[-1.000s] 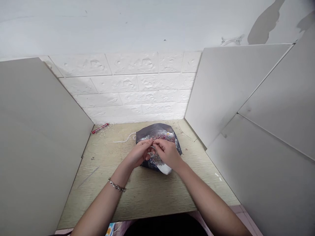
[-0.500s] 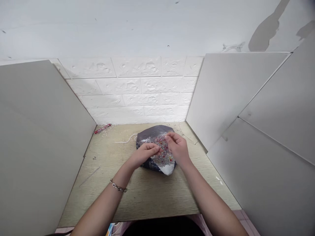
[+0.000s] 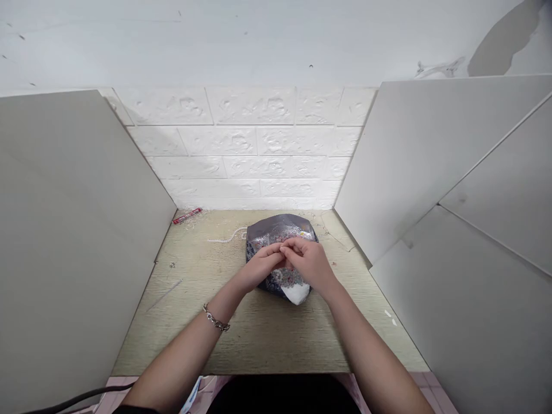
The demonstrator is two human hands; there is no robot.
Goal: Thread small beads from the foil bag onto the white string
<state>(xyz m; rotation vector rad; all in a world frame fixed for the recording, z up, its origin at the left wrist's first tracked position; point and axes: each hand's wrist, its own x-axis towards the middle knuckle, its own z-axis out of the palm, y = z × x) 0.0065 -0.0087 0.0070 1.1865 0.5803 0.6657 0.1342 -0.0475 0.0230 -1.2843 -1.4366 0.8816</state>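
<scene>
My left hand [image 3: 264,263] and my right hand [image 3: 307,260] meet fingertip to fingertip over a dark plastic bag [image 3: 276,224]. Both are pinched closed; whatever is between the fingers is too small to make out. Small multicoloured beads [image 3: 288,277] lie in the bag's opening, partly hidden by my hands, with a white patch [image 3: 298,294] at its near corner. A white string of beads [image 3: 228,237] trails out on the table to the left of the bag.
On the table [image 3: 276,339] lie a red packet [image 3: 187,215] at the back left, a thin needle-like stick [image 3: 164,295], small metal bits [image 3: 172,265] and a thin wire or thread [image 3: 338,238] at the back right. Grey panels [image 3: 77,230] flank both sides; a white brick-patterned wall [image 3: 254,149] stands behind.
My right hand has moved left and down to meet my left hand, closing the gap between their fingertips. The whole view has shifted slightly.
</scene>
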